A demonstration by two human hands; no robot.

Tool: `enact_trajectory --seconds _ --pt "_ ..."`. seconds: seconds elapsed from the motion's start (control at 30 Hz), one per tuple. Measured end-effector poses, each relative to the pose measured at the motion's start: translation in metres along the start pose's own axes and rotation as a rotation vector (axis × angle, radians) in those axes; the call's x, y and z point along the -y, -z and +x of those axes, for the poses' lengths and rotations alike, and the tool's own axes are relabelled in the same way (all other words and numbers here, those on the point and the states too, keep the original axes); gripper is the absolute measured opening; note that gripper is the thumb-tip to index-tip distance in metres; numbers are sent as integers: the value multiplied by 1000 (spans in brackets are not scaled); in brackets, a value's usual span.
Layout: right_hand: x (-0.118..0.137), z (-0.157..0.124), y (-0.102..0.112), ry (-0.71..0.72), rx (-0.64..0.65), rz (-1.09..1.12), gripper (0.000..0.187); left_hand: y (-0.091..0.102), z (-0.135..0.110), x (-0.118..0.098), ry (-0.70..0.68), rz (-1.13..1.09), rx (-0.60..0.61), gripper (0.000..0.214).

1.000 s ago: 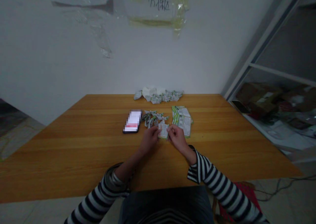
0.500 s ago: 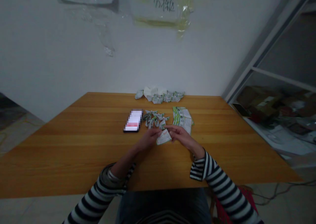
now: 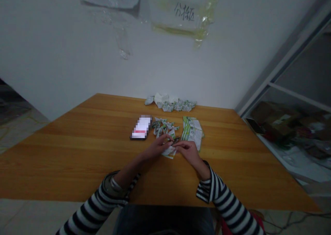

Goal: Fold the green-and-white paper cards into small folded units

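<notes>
My left hand (image 3: 156,148) and my right hand (image 3: 188,151) meet at the middle of the wooden table (image 3: 77,159), their fingers closed on a white-and-green paper packet (image 3: 168,153). The hands hide much of the packet. A small dark patch (image 3: 176,141) shows between the fingertips, too small to identify. Just beyond the hands lies a heap of twisted green-printed wrappers (image 3: 163,128). To its right is a flat pile of green-and-white packets (image 3: 192,134), close to my right hand. A phone (image 3: 141,127) with a pixelated screen lies to the left of the heap.
A crumpled row of white and green wrappers (image 3: 170,104) lines the table's far edge, against the wall. A metal shelf unit (image 3: 284,90) holding cardboard and clutter stands to the right. The table's near edge runs across my lap.
The packet has turned from tilted to flatter and sits lower, nearer me. My fingers have drawn closer together over it. The whole view has tilted slightly as my head moved.
</notes>
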State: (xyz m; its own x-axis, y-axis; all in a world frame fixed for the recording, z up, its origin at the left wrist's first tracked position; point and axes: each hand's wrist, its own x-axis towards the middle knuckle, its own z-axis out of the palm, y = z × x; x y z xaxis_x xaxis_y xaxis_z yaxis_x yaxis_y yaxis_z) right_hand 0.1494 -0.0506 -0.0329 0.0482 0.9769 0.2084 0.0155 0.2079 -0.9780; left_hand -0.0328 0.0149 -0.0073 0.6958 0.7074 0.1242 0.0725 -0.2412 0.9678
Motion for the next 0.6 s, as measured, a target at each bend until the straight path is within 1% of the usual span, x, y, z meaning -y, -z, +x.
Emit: enact_trajectory --seconds 0.07,0.13,0.2,0.27,0.37,0.43,0.5,0.6 --pt "1 -1 -3 41 -63 -39 15 -1 -1 1 7 -11 9 36" --pt "2 -2 -4 41 -75 -48 16 -3 -1 2 22 -32 -8 38" --pt "2 -2 -4 18 -61 -26 15 -3 0 4 40 -64 -31 40" --pt "2 -1 -2 -6 -15 2 12 -2 1 4 53 -77 -52 39" --pt "2 -1 3 -18 74 -21 17 -1 1 1 35 -27 -75 34" --pt "2 -1 5 -4 104 -67 20 0 0 -2 6 18 -72 31" --pt "3 -1 6 18 107 -98 18 0 -1 -2 -10 40 -57 28" --pt "4 -1 4 54 65 -126 9 -3 -2 0 -3 32 -25 29"
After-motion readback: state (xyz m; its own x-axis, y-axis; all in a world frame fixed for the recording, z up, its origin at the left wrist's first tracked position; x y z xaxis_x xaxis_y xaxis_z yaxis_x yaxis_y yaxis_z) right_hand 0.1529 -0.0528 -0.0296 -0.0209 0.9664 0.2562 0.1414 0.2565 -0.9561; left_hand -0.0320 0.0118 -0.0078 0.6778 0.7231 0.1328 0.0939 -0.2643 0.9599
